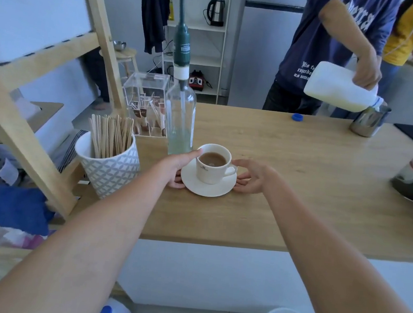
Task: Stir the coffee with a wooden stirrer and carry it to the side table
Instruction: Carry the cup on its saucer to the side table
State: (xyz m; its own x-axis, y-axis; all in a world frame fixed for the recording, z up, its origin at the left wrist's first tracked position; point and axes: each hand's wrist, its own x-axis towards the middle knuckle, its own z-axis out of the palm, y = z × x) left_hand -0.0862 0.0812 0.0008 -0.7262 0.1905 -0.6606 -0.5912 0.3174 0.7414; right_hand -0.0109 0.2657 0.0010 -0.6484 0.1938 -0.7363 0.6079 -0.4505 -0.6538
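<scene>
Left hand (177, 165): fingers curled at the left rim of the saucer (207, 187), thumb tip on the cup (214, 165) rim. Right hand (251, 176): fingers loosely spread, tips at the saucer's right edge; grip cannot be told. Coffee-filled cup stands on the saucer, centre frame, on the wooden counter (285, 188). Wooden stirrers (110, 135) fill a patterned pot (109, 170) at left; glass bottle (180, 119) just behind.

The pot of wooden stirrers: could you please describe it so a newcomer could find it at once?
Start at the long wooden counter and go to its left end, by the slanted wooden frame. There, left of the cup and the tall clear bottle, stands the pot of wooden stirrers: white with a grey diamond pattern, bristling with flat sticks.
</scene>
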